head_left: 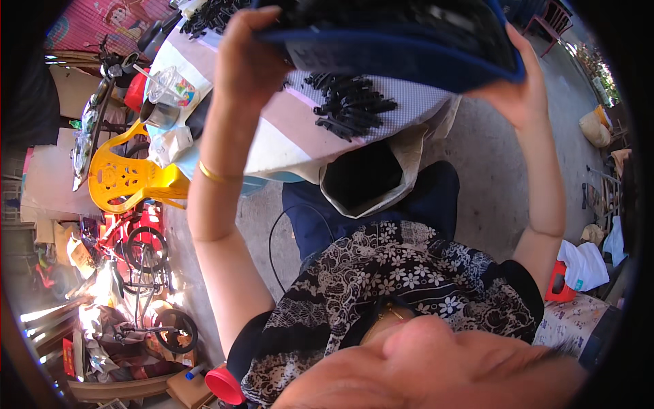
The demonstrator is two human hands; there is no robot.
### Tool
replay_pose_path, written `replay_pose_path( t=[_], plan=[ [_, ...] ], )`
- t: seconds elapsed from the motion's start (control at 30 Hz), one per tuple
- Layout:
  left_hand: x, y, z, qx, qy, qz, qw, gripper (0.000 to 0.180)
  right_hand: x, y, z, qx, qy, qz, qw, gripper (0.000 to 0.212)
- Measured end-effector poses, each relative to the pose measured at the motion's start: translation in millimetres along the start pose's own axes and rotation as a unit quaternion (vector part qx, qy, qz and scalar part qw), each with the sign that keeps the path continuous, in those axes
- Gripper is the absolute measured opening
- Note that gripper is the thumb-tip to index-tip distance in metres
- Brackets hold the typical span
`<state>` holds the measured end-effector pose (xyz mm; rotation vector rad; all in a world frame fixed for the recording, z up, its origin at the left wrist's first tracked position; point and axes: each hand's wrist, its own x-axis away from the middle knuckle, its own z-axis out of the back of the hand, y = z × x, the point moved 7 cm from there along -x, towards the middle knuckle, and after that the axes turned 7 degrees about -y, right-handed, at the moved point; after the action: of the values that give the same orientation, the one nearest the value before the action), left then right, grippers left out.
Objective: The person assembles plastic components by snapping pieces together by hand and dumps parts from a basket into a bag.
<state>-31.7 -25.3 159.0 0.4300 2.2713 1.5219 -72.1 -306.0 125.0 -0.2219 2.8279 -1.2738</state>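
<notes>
Both my hands hold up a blue plastic bin [388,58] at the top of the view, above the table's near edge. My left hand [253,58] grips its left end, with the thumb over the rim. At the right end, my right hand [511,95] has its fingers closed round the side and lower corner. Dark matter shows inside the bin, too blurred to name. Below it, a pile of short black strip-like pieces [354,105] lies on the cloth-covered table [289,133]. A pale sack [411,174] with a dark opening sits between my knees, against the table edge.
More black pieces [208,17] lie at the table's far left, near a plastic cup with a straw [170,88]. A yellow plastic chair [126,174] stands left of the table. Beyond it are a small bicycle [146,249] and clutter. A dark red chair [550,24] stands far right.
</notes>
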Motion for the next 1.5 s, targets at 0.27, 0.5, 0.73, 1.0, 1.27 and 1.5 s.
replay_pose_path(
  t=[0.27, 0.5, 0.73, 1.0, 1.27, 1.5],
  plan=[
    [93.8, -100.7, -74.9, 0.055, -0.102, 0.065, 0.991, 0.074, 124.3, 8.8, 98.1, 0.021, 0.048, -0.039, 0.998, 0.045],
    [146.9, -211.2, -77.4, 0.04, -0.137, 0.141, 0.98, 0.08, 191.1, 73.3, 161.5, 0.053, 0.094, -0.136, 0.985, 0.048],
    [165.0, -302.6, -31.6, 0.223, -0.073, 0.265, 0.935, 0.077, 178.0, 157.9, 201.5, 0.054, 0.081, -0.224, 0.97, 0.059],
    [146.1, -367.6, 60.1, 0.238, 0.103, 0.294, 0.92, 0.061, 111.8, 219.5, 196.0, 0.052, 0.06, -0.234, 0.969, 0.068],
    [128.8, -433.1, 64.1, 0.325, 0.176, 0.394, 0.841, 0.065, 32.0, 211.0, 183.3, 0.368, 0.129, -0.245, 0.888, 0.082],
    [157.0, -453.2, 43.5, 0.166, 0.059, 0.579, 0.796, 0.098, -29.1, 241.3, 191.6, 0.676, 0.045, -0.31, 0.667, 0.105]
  ],
)
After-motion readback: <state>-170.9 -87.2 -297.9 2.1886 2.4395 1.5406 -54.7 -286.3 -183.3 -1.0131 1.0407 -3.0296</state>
